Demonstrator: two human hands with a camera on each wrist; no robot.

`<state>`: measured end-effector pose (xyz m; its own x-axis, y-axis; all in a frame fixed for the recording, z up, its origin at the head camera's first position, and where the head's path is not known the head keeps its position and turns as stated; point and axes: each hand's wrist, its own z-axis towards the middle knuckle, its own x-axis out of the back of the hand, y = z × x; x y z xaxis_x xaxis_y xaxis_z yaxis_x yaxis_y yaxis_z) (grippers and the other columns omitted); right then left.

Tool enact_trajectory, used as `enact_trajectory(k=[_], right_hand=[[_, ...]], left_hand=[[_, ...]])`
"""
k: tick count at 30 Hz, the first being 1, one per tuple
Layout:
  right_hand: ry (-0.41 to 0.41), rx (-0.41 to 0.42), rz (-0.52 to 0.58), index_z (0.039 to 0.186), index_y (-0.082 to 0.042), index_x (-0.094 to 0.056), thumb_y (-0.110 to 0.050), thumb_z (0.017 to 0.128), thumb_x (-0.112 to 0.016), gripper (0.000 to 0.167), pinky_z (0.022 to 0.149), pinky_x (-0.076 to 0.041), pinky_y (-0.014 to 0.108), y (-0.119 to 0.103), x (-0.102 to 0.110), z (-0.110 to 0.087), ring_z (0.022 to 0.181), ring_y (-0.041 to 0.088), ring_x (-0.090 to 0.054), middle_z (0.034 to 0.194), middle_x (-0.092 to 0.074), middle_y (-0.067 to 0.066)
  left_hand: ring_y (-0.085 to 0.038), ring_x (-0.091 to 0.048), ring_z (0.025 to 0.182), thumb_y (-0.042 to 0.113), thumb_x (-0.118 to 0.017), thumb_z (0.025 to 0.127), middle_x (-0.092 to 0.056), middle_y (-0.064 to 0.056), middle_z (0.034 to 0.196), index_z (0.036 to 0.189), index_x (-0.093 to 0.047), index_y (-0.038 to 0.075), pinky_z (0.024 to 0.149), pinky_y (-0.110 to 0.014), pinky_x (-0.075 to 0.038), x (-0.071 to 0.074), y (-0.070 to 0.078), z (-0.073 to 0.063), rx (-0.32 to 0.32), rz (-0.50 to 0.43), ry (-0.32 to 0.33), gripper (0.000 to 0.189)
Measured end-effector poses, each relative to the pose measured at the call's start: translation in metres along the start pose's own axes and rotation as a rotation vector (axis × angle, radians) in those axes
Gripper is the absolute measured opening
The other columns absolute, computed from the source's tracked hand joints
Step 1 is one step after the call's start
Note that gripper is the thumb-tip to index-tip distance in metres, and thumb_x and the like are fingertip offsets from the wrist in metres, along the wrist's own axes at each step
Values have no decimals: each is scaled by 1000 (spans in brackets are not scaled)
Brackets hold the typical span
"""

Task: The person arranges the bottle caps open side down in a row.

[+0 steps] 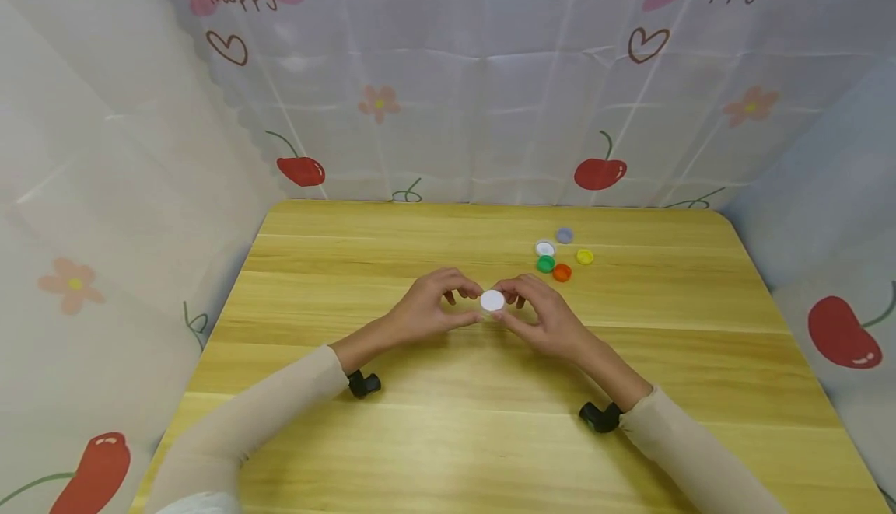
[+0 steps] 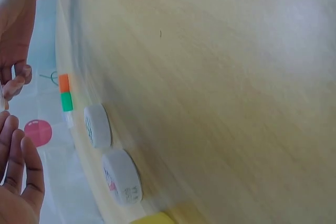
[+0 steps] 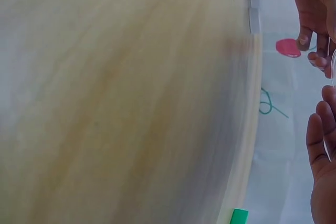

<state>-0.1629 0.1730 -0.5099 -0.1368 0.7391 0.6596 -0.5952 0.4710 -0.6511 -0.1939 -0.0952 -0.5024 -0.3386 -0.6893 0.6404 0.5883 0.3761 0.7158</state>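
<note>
Low over the middle of the wooden table, both hands hold one small round piece [image 1: 492, 300] with a flat white top and a clear-looking rim. My left hand [image 1: 429, 305] pinches its left side between thumb and fingertips. From the other side my right hand [image 1: 546, 316] grips it the same way, thumb toward me. In the right wrist view only a thin clear edge of the piece [image 3: 334, 69] shows between the fingers. Nearest the right hand lie small round caps: orange [image 1: 562, 273], green [image 1: 546, 265], white [image 1: 544, 250], yellow [image 1: 585, 257] and purple [image 1: 565, 235].
Two white round tubs [image 2: 122, 177] with printed sides stand on the table in the left wrist view, a yellow thing [image 2: 153, 219] below them. A patterned curtain [image 1: 483, 110] hangs along the table's back edge and sides. Black mounts [image 1: 364, 384] sit at both wrists.
</note>
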Motion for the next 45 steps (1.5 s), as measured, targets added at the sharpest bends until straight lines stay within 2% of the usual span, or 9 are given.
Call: enact_trajectory(k=[7,10,13,17,21,25,30,36,45], right_hand=[[-6,-1,16,130,-18,-69,-18,98,-80,34,85,-57,34,1,-3,0,100,19,-62,113,-70,-3],[-17,-3,5,130,-19,-70,-19,98,-81,34,85,-56,34,2,-5,0,99,16,-60,111,-70,-3],[-42,-23,-13,125,-19,-73,-23,95,-85,33,81,-54,31,0,-5,2,93,12,-57,103,-67,-2],[-125,-59,-35,121,-19,-75,-29,91,-89,34,74,-50,25,-3,-6,7,84,9,-53,94,-62,-4],[-230,-82,-73,121,-20,-74,-32,94,-86,32,75,-51,23,-3,-10,10,85,8,-56,96,-65,-8],[-295,-104,-112,121,-20,-74,-34,98,-82,29,78,-52,24,0,-15,12,86,8,-57,98,-66,-8],[-334,-102,-152,120,-19,-73,-38,99,-80,29,77,-51,23,2,-24,15,86,7,-57,99,-65,-8],[-337,-88,-162,120,-15,-73,-36,100,-79,30,77,-51,24,3,-28,19,86,8,-57,99,-66,-5],[-350,-119,-127,116,-17,-72,-32,98,-82,26,77,-52,23,8,-30,20,86,12,-60,98,-67,-2]], left_hand=[[-13,-66,100,32,-89,91,-77,0,109,116,-79,19,85,-29,-60,-3,1,1,-1,28,33,30],[-13,-66,100,32,-89,91,-77,-1,108,116,-79,19,85,-28,-60,-2,0,-1,4,71,22,29],[-14,-66,100,32,-88,92,-78,0,109,116,-80,20,85,-29,-59,-1,-2,-3,4,130,-12,28],[-15,-68,105,34,-86,94,-78,2,113,118,-80,20,91,-33,-59,-1,-2,-8,11,217,-79,29],[-15,-68,110,40,-83,95,-76,6,115,120,-80,21,96,-37,-60,-3,-2,-12,43,326,-130,32],[-17,-68,110,46,-82,95,-76,7,117,117,-81,23,97,-38,-59,-7,-4,-12,81,409,-152,32],[-19,-67,109,44,-84,93,-76,6,115,111,-82,21,100,-41,-56,-10,-6,-12,122,411,-158,29],[-19,-67,108,42,-84,94,-77,6,114,110,-82,20,101,-42,-55,-11,-8,-12,135,428,-158,27],[-15,-63,99,43,-87,91,-78,7,112,108,-83,21,88,-34,-55,-12,-11,-10,166,412,-169,28]])
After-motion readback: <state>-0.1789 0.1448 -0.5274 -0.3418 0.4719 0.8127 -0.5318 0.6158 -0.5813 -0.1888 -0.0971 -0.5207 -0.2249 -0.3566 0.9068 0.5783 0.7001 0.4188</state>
